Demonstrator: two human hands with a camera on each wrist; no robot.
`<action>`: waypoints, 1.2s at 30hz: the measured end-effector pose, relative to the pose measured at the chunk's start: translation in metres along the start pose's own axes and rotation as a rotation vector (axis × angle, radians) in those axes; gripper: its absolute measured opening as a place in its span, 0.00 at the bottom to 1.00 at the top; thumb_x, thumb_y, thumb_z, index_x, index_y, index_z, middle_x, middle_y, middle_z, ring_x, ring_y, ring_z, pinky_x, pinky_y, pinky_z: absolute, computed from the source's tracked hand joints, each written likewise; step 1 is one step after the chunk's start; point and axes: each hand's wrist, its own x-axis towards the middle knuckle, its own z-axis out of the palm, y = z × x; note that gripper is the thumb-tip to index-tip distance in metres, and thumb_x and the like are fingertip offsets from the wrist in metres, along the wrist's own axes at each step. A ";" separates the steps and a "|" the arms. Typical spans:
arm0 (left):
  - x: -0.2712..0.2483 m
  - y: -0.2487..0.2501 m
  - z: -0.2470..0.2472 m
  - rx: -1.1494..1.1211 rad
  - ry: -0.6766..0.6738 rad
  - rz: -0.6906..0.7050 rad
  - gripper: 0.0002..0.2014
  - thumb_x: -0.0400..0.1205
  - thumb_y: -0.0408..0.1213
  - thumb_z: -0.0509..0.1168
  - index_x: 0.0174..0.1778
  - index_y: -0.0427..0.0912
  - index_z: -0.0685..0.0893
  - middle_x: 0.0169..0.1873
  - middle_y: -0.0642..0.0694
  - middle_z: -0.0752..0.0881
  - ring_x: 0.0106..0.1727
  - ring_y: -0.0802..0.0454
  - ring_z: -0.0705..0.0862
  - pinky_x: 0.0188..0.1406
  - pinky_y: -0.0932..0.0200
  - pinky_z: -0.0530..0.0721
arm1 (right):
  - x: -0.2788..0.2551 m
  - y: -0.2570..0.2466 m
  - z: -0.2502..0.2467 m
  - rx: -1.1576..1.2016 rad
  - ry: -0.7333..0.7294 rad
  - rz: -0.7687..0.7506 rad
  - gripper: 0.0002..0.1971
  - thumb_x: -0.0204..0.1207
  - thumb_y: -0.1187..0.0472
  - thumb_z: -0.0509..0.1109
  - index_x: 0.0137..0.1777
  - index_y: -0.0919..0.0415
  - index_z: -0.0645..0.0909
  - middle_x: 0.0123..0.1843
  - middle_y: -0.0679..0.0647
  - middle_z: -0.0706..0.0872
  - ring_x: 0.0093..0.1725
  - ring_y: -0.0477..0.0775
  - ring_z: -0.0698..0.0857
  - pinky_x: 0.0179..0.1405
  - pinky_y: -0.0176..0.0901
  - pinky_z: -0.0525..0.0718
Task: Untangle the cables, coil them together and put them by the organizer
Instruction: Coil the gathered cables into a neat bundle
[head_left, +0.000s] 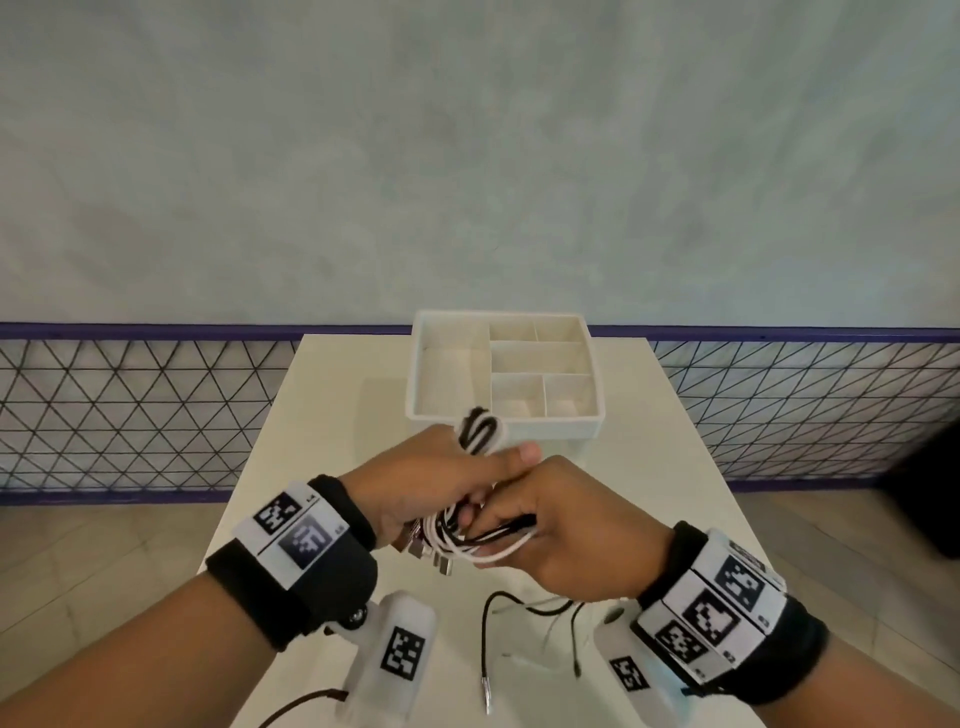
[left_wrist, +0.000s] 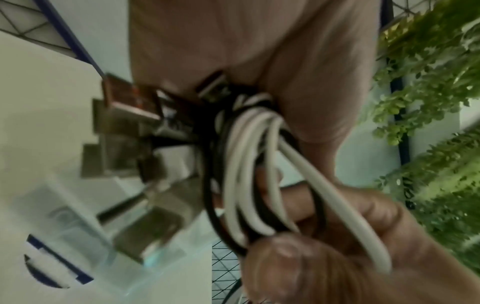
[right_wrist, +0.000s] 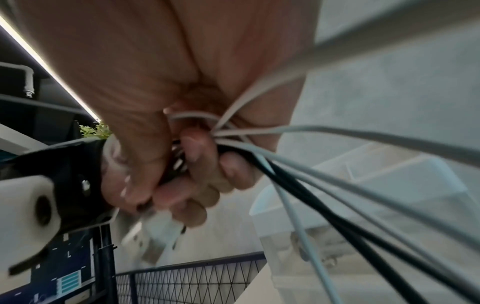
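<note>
Your left hand (head_left: 415, 483) has its grip curled round a bundle of thin white and black cables (head_left: 467, 535), held above the pale, glossy rectangular worktop (head_left: 311, 415). A looped end of the bundle sticks out past your left fingers, toward the white plastic compartmented organizer (head_left: 597, 415) that stands at the far end of the worktop. Your left thumb lies across the top of the bundle, its tip pointing right.

Your right hand (head_left: 576, 530) meets the left one, its grip curled round the near side of the same bundle; white and black loops bulge out between the two hands. In the right wrist view, your right fingers (right_wrist: 233, 170) are bent tight over the strands, which fan out from the fist toward the camera. In the left wrist view the coiled loops (left_wrist: 246, 185) wrap over a finger of your right hand, and a cluster of metal plug ends (left_wrist: 124, 156) juts out just beside them, blurred.

Below your hands, loose tails of the cables (head_left: 524, 608) hang down to the worktop, one ending in a small silver plug (head_left: 487, 699) near the front edge. The bundle is in the air, near the organizer's front wall but apart from it.
</note>
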 end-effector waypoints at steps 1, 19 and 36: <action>0.000 -0.001 0.004 0.037 -0.003 0.022 0.31 0.71 0.67 0.69 0.28 0.37 0.83 0.19 0.43 0.81 0.17 0.51 0.79 0.18 0.65 0.77 | 0.003 0.001 -0.001 -0.036 -0.027 -0.013 0.07 0.74 0.69 0.79 0.50 0.64 0.93 0.49 0.51 0.94 0.51 0.44 0.91 0.56 0.34 0.87; -0.005 -0.009 0.010 0.137 -0.329 0.146 0.21 0.68 0.30 0.81 0.54 0.33 0.81 0.41 0.28 0.86 0.38 0.41 0.86 0.45 0.32 0.88 | 0.000 0.007 -0.016 0.371 -0.138 0.230 0.11 0.70 0.72 0.81 0.53 0.67 0.90 0.51 0.60 0.95 0.55 0.60 0.93 0.62 0.56 0.88; 0.001 -0.011 0.008 0.144 -0.258 0.122 0.09 0.70 0.32 0.79 0.44 0.34 0.90 0.39 0.35 0.91 0.36 0.47 0.87 0.43 0.51 0.85 | -0.005 0.015 -0.034 0.215 -0.078 0.274 0.10 0.70 0.64 0.81 0.50 0.62 0.88 0.46 0.55 0.95 0.43 0.57 0.92 0.46 0.51 0.89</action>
